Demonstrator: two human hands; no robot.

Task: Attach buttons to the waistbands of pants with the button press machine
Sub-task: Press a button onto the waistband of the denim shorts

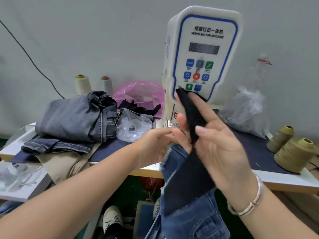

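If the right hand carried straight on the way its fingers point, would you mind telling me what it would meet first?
Most likely the button machine. The right hand, holding a dark strip, points up and away toward the machine's lower control panel; its raised fingertip already overlaps the panel's bottom edge, though depth is unclear from this one view.

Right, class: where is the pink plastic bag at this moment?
In the head view, the pink plastic bag sits at the back of the table, left of the button machine and right of the folded grey jeans.
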